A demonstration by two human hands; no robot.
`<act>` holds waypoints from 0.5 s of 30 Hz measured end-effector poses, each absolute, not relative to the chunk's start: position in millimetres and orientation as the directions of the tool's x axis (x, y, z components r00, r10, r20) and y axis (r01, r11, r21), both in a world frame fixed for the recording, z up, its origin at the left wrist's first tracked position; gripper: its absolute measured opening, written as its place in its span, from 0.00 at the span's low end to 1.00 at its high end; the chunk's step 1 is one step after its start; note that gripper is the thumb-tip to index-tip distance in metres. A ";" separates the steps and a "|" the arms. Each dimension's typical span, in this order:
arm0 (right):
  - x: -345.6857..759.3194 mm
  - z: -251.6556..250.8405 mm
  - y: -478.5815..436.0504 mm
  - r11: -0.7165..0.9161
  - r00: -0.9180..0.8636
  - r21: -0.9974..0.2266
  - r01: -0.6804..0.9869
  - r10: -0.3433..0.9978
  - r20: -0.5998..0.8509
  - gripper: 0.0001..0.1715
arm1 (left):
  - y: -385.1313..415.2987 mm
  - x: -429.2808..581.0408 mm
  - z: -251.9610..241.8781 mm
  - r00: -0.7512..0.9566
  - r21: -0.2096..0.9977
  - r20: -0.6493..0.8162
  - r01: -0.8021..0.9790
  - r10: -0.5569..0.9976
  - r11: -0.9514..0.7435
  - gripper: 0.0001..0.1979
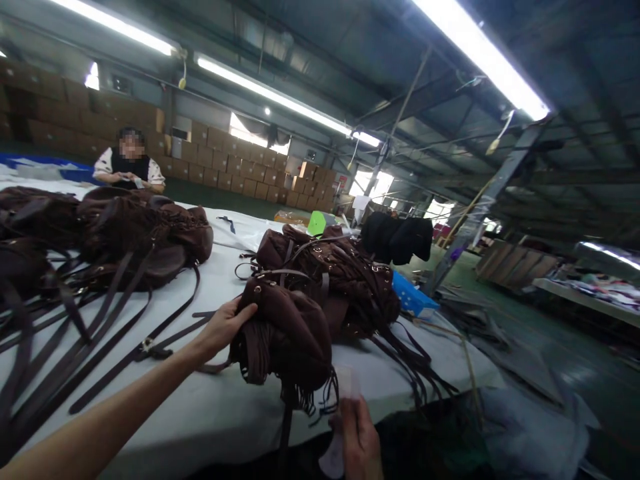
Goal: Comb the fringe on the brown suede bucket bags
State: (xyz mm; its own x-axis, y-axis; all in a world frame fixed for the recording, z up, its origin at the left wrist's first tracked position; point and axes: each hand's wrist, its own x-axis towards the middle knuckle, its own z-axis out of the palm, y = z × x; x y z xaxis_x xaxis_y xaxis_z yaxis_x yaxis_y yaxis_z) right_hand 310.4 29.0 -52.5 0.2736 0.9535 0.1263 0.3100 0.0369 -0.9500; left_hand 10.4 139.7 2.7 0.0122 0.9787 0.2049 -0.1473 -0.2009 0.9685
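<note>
My left hand (pixel 223 327) grips the side of a dark brown fringed bag (pixel 287 330) held at the near edge of a white-covered table (pixel 220 413). Its fringe and strap hang down over the edge. My right hand (pixel 357 440) is low at the bottom of the view, fingers closed around a pale, thin paper-like piece (pixel 336 453) just below the bag's fringe. Behind the held bag lies a heap of similar brown fringed bags (pixel 340 273).
A second heap of brown bags (pixel 125 233) with long straps (pixel 100 333) covers the table's left. A person (pixel 129 167) sits at the far left end. A blue box (pixel 413 297) and black items (pixel 397 237) lie beyond. Stacked cartons (pixel 240 170) line the back wall.
</note>
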 end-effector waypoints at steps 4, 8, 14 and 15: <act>290.0 -70.3 32.0 0.059 0.214 -0.888 0.455 0.961 0.173 0.41 | 146.8 10.9 -43.8 0.184 0.894 -0.198 -0.369 0.963 0.254 0.21; 277.4 -90.7 31.4 0.140 0.137 -0.819 0.557 0.957 0.256 0.38 | 135.3 0.1 -45.9 0.309 0.820 -0.291 -0.406 0.906 0.402 0.20; 314.3 -90.4 34.2 0.126 0.116 -0.746 0.654 0.958 0.263 0.35 | 127.2 10.6 -22.2 0.404 0.934 -0.211 -0.185 0.890 0.305 0.24; 327.0 -87.7 33.9 0.096 0.140 -0.747 0.658 0.959 0.247 0.35 | 128.5 13.0 -15.2 0.352 0.951 -0.154 -0.202 0.923 0.235 0.25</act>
State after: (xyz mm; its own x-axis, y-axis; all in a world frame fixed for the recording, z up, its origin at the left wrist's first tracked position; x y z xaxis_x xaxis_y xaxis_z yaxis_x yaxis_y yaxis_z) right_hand 327.0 33.9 -87.7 0.1405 0.9588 0.2469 0.6584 0.0958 -0.7465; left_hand 13.0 128.5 -15.2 0.3518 0.9234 -0.1535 -0.2019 0.2350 0.9508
